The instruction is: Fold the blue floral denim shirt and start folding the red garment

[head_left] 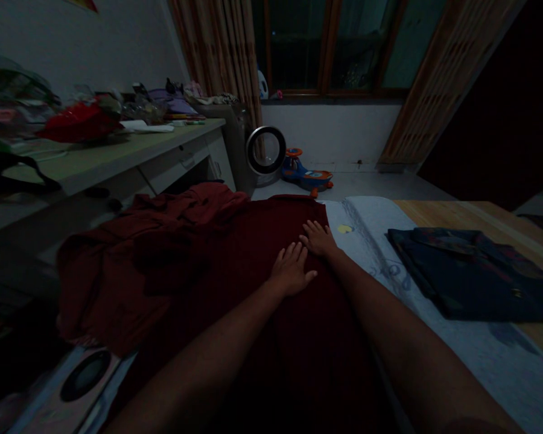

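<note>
A dark red garment [253, 241] lies spread out on a pale printed sheet [371, 241]. Flat on its cloth rests my left hand [292, 269], palm down with the fingers stretched out. Just beyond it and to the right, my right hand [319, 238] also presses flat near the garment's right edge, fingers apart. Neither hand grips the fabric. A crumpled rust-red cloth [113, 283] lies against the garment's left side, partly under or beside it; the dim light hides where they meet.
A folded dark blue garment [475, 271] lies at the right, partly over a wooden surface [447, 211]. Along the left runs a cluttered desk [163, 141]. Beyond stand a washing machine with its round door [266, 150] swung open and a blue-and-orange ride-on toy [305, 173].
</note>
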The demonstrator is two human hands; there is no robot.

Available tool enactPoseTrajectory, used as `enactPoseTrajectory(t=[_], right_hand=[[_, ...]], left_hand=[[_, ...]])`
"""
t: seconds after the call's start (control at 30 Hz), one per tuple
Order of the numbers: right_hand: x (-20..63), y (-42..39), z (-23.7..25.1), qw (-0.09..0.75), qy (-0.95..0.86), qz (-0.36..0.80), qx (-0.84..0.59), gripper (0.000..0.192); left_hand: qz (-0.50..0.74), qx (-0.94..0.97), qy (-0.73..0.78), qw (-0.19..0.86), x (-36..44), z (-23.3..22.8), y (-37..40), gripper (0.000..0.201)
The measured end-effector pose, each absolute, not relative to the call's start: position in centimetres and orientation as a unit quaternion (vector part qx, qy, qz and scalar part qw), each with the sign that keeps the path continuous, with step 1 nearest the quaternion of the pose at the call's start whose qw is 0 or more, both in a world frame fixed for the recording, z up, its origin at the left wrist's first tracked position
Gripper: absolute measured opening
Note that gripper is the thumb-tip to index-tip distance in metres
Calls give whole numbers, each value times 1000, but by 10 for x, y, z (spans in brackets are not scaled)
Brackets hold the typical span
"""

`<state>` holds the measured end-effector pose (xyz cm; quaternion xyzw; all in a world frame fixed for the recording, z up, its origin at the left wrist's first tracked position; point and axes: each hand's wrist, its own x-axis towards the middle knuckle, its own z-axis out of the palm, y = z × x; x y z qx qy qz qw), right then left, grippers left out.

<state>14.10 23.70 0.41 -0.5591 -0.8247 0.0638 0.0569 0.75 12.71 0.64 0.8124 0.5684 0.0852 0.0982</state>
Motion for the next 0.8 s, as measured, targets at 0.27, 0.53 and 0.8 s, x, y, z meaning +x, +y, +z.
enactPoseTrajectory(t=[0.27,0.53,0.8], right_hand=[[149,260,6,60,-781,75,-617,63],[165,181,29,152,-808,78,-564,60],[189,72,10,81,-851,69,-514,57]], left_hand=[[92,809,572,104,8,10,124,72],[123,823,542,115,-3,33,101,51],[98,805,577,100,-6,12,53,61]])
